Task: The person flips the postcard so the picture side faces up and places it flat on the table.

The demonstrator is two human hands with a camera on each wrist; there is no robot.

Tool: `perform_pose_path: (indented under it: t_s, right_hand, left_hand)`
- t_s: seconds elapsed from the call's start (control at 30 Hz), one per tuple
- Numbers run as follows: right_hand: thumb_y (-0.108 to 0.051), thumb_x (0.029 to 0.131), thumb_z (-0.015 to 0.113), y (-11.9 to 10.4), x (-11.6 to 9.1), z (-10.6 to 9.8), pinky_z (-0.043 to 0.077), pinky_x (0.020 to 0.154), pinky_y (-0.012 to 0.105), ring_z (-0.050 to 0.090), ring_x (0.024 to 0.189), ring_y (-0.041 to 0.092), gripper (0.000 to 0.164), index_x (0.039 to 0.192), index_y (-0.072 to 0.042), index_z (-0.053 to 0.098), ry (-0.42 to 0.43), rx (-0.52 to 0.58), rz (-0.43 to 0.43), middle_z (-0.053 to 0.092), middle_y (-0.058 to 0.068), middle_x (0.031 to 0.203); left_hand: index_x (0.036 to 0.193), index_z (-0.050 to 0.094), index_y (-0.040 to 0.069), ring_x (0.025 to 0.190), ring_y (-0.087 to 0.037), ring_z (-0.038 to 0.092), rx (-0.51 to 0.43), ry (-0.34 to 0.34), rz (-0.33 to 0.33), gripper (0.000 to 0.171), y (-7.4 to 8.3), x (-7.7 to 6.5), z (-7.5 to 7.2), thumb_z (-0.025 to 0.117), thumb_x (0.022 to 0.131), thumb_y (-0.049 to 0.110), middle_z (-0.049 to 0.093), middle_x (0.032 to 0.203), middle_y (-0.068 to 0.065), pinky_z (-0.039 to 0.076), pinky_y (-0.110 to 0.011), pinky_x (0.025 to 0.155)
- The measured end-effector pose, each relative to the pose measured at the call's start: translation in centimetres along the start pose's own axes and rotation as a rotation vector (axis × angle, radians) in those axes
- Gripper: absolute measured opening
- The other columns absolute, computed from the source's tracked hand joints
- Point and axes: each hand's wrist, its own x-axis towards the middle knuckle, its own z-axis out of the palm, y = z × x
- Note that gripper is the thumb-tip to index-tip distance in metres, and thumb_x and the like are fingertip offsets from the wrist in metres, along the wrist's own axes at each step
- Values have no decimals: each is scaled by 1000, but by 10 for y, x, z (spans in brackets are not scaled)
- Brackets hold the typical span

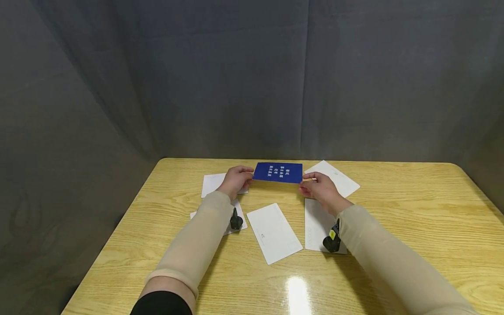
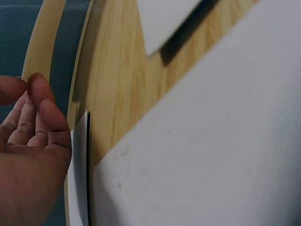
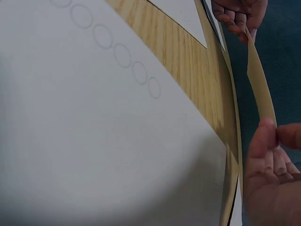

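Observation:
Held up over the far part of the table is a blue card with white printed characters. My left hand pinches its left end between thumb and fingers. At the opposite end my right hand pinches it the same way. Both wrist views show the card's plain tan underside, slightly bowed. Below the hands, white cards lie on the wood, one of them the middle card. A right-hand white card bears a row of printed circles along one edge in the right wrist view.
Other white cards lie at the far left, far right and partly under the left forearm. The wooden table ends at a dark grey curtain. Small dark wrist cameras hang below the sleeves.

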Motion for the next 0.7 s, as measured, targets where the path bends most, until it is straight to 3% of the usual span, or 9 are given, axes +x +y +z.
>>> perform_pose_path:
  t_s: [0.23,0.47,0.7]
  right_hand:
    - [-3,102,59,2,0,0,59,77,24,66,87,14,36,135,9,53,43,-78,24,65,17,111]
    - [-2,98,61,6,-3,-1,57,69,23,65,78,11,35,131,9,58,65,-215,-36,66,12,95]
    - [-4,98,59,6,-4,0,55,70,23,64,82,15,37,134,6,58,90,-339,-16,65,17,107]
  left_hand:
    - [129,67,0,74,-14,55,57,-12,-12,29,-4,1,4,61,101,4,66,95,-8,48,-24,64]
    - [132,65,-2,73,-13,58,144,-46,-30,33,-4,-2,7,62,99,0,68,92,-9,49,-22,63]
    - [130,66,-5,68,-13,59,311,-57,18,35,-2,-4,13,63,95,-3,72,91,-13,51,-23,62]
